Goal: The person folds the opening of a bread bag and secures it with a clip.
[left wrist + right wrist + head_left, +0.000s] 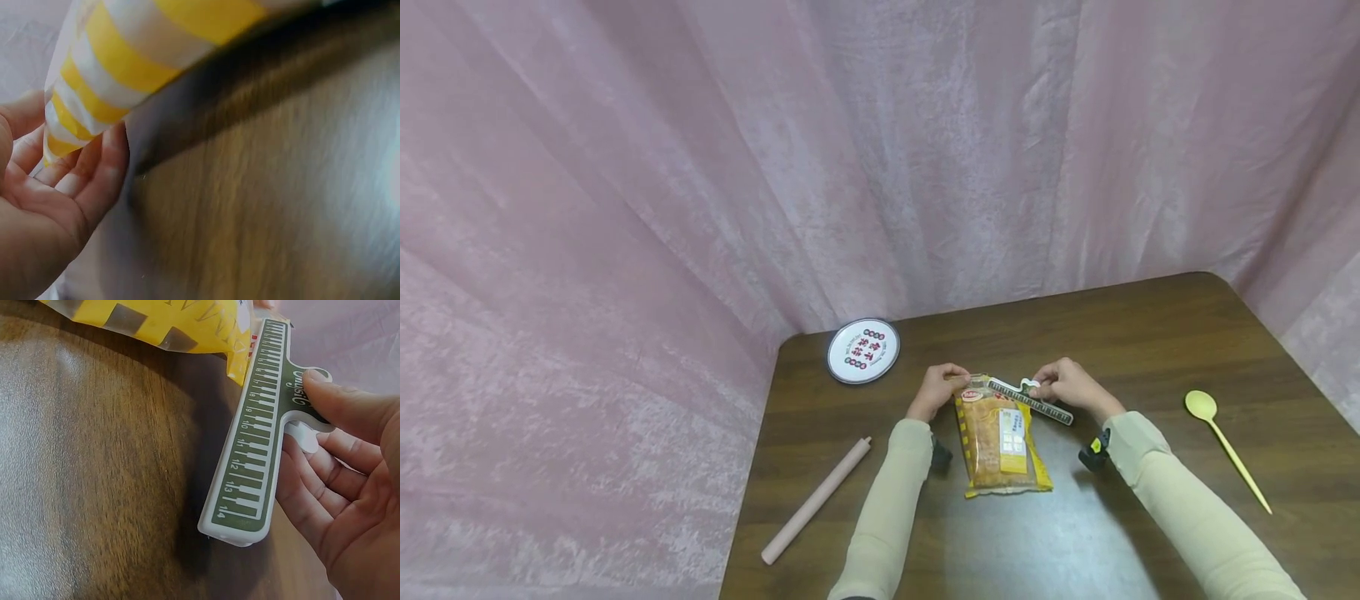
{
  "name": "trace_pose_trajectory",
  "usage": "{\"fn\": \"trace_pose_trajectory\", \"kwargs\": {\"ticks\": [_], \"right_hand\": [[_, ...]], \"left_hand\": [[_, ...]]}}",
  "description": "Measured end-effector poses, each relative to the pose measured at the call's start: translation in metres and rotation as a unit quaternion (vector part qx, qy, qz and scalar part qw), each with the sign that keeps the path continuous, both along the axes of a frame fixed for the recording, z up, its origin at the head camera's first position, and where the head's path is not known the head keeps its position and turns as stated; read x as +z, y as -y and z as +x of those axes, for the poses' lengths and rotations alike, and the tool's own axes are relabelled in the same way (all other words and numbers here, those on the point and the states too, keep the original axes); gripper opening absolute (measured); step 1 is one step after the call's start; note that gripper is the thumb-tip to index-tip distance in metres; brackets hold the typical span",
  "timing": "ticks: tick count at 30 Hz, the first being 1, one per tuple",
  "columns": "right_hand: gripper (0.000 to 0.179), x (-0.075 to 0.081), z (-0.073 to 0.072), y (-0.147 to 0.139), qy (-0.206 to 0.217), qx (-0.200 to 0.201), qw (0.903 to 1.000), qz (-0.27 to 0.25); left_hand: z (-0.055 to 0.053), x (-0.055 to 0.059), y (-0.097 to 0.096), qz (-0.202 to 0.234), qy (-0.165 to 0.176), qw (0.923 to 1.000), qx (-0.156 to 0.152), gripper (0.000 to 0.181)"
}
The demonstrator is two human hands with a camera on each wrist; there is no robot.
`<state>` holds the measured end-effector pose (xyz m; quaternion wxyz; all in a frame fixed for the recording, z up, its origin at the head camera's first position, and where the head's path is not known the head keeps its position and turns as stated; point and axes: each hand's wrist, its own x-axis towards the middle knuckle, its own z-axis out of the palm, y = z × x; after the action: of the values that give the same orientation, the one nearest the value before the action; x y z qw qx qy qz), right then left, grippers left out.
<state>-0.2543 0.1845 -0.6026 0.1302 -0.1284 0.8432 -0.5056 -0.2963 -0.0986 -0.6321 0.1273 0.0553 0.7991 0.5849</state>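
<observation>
A yellow-edged clear bag of bread [988, 442] is at the middle of the table. My left hand [940, 388] pinches its upper left corner; in the left wrist view the yellow and white striped edge [119, 69] runs between thumb and fingers. With thumb and fingers my right hand [1070, 387] grips the handle of a long clip [253, 431], white and dark green with a piano-key pattern and numbers. The clip lies slantwise across the bag's top, its far end over the upper edge, its near end sticking out past the right side.
A white round plate [863, 351] with red lettering lies at the back left of the wooden table [1120, 333]. A pale pink rod [816, 500] rests at the left, and a yellow spoon [1228, 450] at the right. Pink curtains [925, 167] hang behind.
</observation>
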Motion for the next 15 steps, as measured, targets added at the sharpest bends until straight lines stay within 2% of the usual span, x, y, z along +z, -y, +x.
{"fn": "trace_pose_trajectory", "kwargs": {"ticks": [2,4,15], "right_hand": [[0.02,-0.0008,-0.0006,-0.0002,0.001,-0.001,1.0,-0.001],[0.02,-0.0019,-0.0015,-0.0004,0.003,-0.005,1.0,0.002],[0.017,-0.002,-0.0036,-0.0016,0.006,-0.007,0.9999,-0.011]], "left_hand": [[0.0007,-0.0015,-0.0006,0.033,0.027,0.999,0.011,0.014],[0.0007,-0.0031,-0.0009,0.049,0.038,0.998,0.014,0.014],[0.0001,-0.0005,-0.004,0.066,0.051,0.9963,0.02,0.013]]}}
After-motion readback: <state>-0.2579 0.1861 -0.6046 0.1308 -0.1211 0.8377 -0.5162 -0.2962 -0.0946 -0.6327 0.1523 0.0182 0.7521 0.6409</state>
